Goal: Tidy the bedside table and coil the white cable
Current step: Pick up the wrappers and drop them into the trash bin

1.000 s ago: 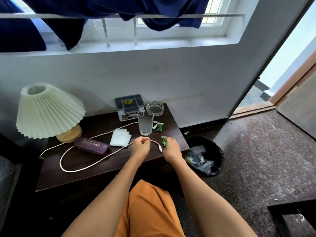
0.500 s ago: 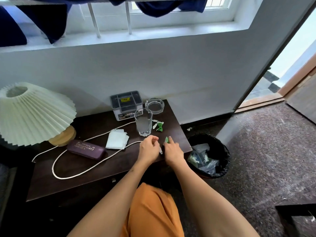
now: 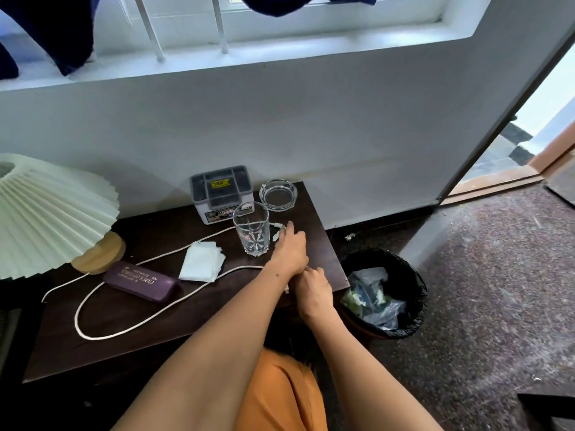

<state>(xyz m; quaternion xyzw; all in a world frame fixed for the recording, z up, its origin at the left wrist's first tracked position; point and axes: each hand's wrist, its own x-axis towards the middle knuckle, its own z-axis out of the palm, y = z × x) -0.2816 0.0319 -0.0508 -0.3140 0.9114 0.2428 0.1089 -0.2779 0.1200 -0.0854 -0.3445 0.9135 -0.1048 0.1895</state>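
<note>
White cable [image 3: 130, 321], braided cord, loops across the smooth dark bedside table [image 3: 174, 343].

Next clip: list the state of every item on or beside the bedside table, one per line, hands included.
white cable: uncoiled, looped across the table
drinking glass: upright, looks empty
ashtray: upright, empty
tissues: lying flat
glasses case: closed
grey box: lid on
lamp: upright
bin: lined, holding rubbish
left hand: reaching beside the glass
right hand: closed at the table edge, contents hidden

A lined bin [image 3: 410, 309] stands on speckled floor [image 3: 485, 275].
</note>
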